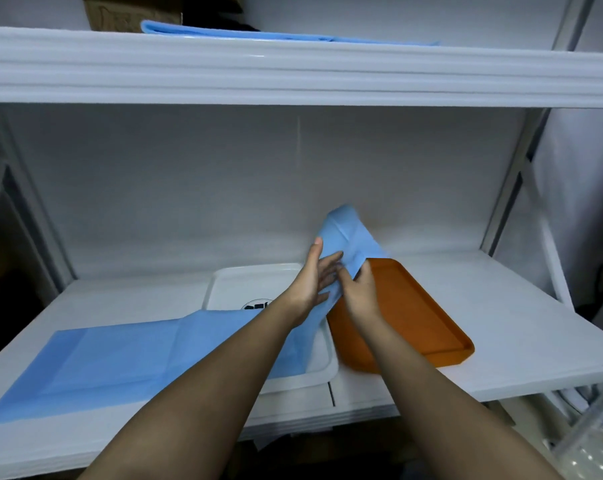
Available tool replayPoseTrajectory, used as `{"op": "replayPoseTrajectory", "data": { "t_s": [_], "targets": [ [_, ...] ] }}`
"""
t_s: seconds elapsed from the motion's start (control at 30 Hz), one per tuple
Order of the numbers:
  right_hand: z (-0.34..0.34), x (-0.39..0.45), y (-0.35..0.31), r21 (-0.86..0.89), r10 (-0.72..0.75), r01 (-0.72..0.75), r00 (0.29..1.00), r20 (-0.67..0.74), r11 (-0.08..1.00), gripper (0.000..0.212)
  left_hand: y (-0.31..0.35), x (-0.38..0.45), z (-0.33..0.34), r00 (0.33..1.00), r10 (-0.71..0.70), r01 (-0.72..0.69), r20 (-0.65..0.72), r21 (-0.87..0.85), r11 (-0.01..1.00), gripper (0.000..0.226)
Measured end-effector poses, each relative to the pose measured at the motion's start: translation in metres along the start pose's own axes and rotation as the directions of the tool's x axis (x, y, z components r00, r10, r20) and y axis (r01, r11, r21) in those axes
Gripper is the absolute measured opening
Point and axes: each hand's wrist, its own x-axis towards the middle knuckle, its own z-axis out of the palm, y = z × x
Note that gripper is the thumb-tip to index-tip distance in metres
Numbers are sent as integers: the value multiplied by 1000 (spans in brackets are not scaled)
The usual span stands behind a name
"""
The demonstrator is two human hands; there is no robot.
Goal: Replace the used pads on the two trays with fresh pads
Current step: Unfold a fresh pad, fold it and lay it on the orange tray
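we hold the folded blue pad [345, 237] between the 2 trays, left hand [310, 277] flat with fingers spread, right hand [359, 289] pinching its lower edge, and the orange tray [425, 313] lies just right.

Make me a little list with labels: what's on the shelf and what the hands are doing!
white tray: on lower shelf, partly under a spread blue pad
orange tray: right of white tray, bare
folded blue pad: lifted above the trays
left hand: open against folded pad
right hand: pinching folded pad
upper shelf: more blue pads
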Motion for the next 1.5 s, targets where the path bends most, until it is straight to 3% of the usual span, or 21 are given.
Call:
{"op": "replayPoseTrajectory", "data": {
  "t_s": [0.1, 0.17, 0.27, 0.33, 0.5, 0.67, 0.77, 0.87, 0.97, 1.03, 1.17, 1.23, 1.33, 1.5],
  "targets": [
    [-23, 19, 10, -82, 66, -78, 988, -141, 994, 17, -11, 3, 19, 999, 19, -15, -32, 106, 994, 60],
    [-38, 27, 14, -64, 101, -115, 976, -193, 991, 21, -24, 11, 23, 993, 71, -40, -91, 310, 950, 51],
    [-61, 31, 19, 61, 159, -149, 962, -224, 987, 26, -54, 25, 19, 993, 86, 10, -81, 782, 623, 78],
    [-75, 31, 26, 153, 192, -157, 949, -249, 976, 30, -75, 32, 19, 997, -23, 75, -73, 884, 461, 88],
    [-96, 38, 48, 389, 349, -234, 900, -259, 891, 34, -111, 43, 38, 987, -158, 89, -40, 943, 320, 78],
    [-116, 49, 82, 184, 459, -422, 843, -280, 888, 24, -134, 49, 52, 969, -243, 26, 49, 954, 298, 75],
    [-125, 48, 105, 131, 489, -474, 803, -341, 871, 44, -142, 50, 54, 974, -213, -26, 78, 971, 238, 72],
    [-122, 45, 109, 330, 566, -470, 759, -322, 819, 59, -149, 52, 53, 979, -192, -38, 70, 985, 167, 69],
    [-119, 46, 107, 389, 578, -447, 738, -348, 806, 77, -154, 54, 52, 976, -213, -24, 48, 993, 114, 67],
    [-120, 47, 109, 309, 560, -468, 726, -400, 828, 78, -155, 55, 51, 972, -230, -26, 47, 995, 94, 65],
    [-129, 43, 110, -114, 371, -472, 802, -468, 874, 36, -158, 56, 48, 971, -237, -22, 42, 996, 83, 65],
    [-134, 41, 105, -165, 246, -370, 832, -497, 914, 31, -159, 56, 48, 982, -189, -3, 21, 996, 94, 67],
    [-145, 43, 88, -152, 153, -278, 821, -550, 948, 36, -157, 56, 48, 997, -66, 44, -40, 996, 73, 77],
    [-178, 48, 85, -220, 219, -431, 758, -615, 875, 47, -155, 54, 44, 999, 5, 33, -33, 999, -36, 76]
  ]
}}
